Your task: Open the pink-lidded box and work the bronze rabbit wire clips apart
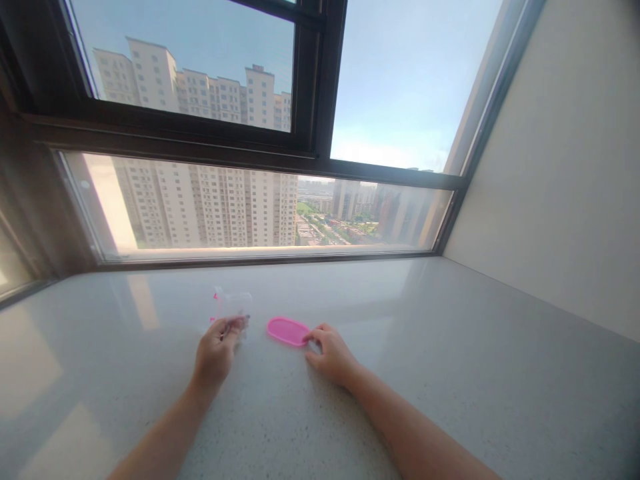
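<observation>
Though flat, pink tray against right hand

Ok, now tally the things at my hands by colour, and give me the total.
Pink: 1, the oval piece at your right hand
See-through with pink bits: 1, the clear piece at your left hand
Total: 2 that I can make out; anything smaller in the left hand is too unclear.

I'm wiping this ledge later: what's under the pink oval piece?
The pink oval piece appears to lie on the pale ledge, with the right hand at its right end. Whatever is directly beneath is covered from view.
</observation>
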A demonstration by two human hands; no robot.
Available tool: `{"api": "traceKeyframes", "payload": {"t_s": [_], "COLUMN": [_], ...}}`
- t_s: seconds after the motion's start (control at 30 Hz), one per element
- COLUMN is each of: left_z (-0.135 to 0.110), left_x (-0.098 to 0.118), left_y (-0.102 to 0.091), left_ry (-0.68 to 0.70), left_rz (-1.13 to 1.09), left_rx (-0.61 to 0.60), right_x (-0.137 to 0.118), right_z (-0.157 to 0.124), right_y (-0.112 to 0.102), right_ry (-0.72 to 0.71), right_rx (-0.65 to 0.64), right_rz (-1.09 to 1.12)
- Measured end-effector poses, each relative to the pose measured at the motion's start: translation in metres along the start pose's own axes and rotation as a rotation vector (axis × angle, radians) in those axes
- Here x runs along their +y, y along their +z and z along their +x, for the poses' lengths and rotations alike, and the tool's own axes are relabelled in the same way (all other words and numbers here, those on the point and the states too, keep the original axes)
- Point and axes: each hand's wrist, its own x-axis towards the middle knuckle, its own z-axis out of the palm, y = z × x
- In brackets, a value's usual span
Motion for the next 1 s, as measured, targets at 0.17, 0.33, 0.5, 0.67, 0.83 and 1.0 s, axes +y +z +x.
{"api": "traceKeyframes", "payload": {"t_s": [0.17,0.33,0.5,0.67,0.83,1.0], "left_z": [0.0,-0.001,-0.002,-0.001,-0.001,-0.002], "left_x": [0.001,0.006,0.008,0.009,0.011,0.017], "left_y": [0.001,0.001,-0.001,-0.001,0.0,0.002], "left_ry": [-0.059,-0.087,-0.094,-0.101,-0.107,-0.136], "left_rz": [-0.117,-0.21,-0.298,-0.385,-0.487,-0.614], "left_rx": [0.06,0.078,0.067,0.062,0.085,0.105], "right_x": [0.0,-0.001,-0.001,-0.002,-0.001,0.0], "right_z": [0.0,0.0,0.001,0.0,0.0,0.0], "right_y": [0.0,-0.001,0.0,-0.001,-0.001,0.0], "right_ry": [0.001,0.005,0.003,0.0,-0.002,-0.002], "right_rx": [-0.002,-0.001,-0.006,-0.007,-0.006,-0.006], "right_rz": [-0.007,-0.001,-0.014,-0.016,-0.012,-0.012]}}
